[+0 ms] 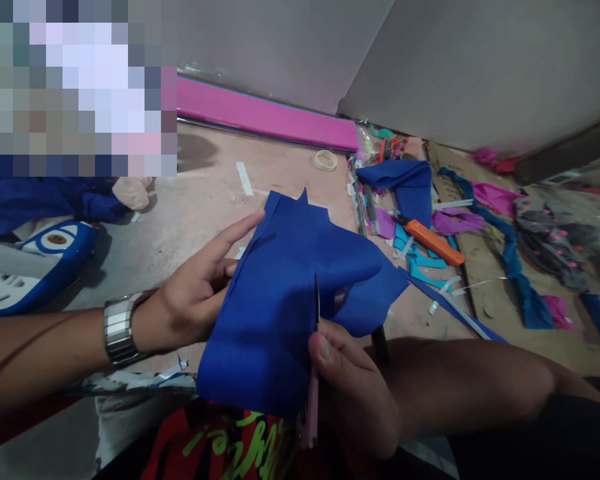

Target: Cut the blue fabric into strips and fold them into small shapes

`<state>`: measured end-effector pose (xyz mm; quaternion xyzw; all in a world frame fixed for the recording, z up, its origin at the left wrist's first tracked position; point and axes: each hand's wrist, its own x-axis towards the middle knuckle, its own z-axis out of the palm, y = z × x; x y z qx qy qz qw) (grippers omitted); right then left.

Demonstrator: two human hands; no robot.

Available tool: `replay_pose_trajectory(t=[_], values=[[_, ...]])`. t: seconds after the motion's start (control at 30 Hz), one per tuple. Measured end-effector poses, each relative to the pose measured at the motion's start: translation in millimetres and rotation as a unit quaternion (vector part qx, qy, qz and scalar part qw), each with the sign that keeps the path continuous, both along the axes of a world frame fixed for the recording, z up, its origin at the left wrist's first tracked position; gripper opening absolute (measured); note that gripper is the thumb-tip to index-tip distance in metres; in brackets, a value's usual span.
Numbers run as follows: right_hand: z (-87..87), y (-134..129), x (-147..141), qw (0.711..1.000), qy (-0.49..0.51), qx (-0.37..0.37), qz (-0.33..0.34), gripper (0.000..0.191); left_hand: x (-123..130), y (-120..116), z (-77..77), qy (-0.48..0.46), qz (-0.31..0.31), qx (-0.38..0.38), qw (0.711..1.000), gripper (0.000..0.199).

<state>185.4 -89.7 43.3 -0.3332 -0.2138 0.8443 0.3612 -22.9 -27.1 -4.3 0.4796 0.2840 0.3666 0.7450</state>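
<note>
A blue sheet of soft, thin material, perhaps fabric or foam, is held up in front of me, folded over and with a curved, notched upper edge. My left hand, with a metal watch at the wrist, grips its left edge; the index finger lies along that edge and the other fingers are partly behind it. A slim pink cutter knife is pinched in my right hand. Its narrow pointed blade points upward against the front of the sheet. The sheet hides what lies directly behind it.
An orange cutter lies on the right among blue, purple and teal scraps. A long pink pack rests along the wall, near a tape roll. A blue-and-white appliance stands left. Cardboard covers the right side.
</note>
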Motion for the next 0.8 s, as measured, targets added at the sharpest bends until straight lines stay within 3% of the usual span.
replay_pose_trajectory(t=[0.07, 0.23, 0.4, 0.5, 0.67, 0.8], values=[[-0.3, -1, 0, 1.0, -0.001, 0.003, 0.002, 0.041, 0, -1, 3.1, 0.007, -0.006, -0.003, 1.0, 0.083], [-1.0, -3, 1, 1.0, 0.004, 0.016, 0.018, 0.037, -4, -6, 3.2, 0.012, -0.094, -0.004, 0.995, 0.049], [0.0, -2, 2, 1.0, -0.012, 0.009, 0.008, 0.038, -7, -5, 8.1, 0.079, -0.026, 0.182, 0.98, 0.049], [0.7, 0, 2, 1.0, -0.007, 0.006, 0.004, 0.037, -7, -6, 11.0, 0.105, -0.013, 0.237, 0.966, 0.05], [1.3, 4, 1, 1.0, 0.005, 0.0, 0.003, 0.036, -9, -10, 8.9, 0.13, -0.011, 0.239, 0.962, 0.051], [0.3, 3, 2, 1.0, -0.016, -0.004, -0.004, 0.038, -11, -11, 5.1, 0.119, -0.024, 0.195, 0.973, 0.049]])
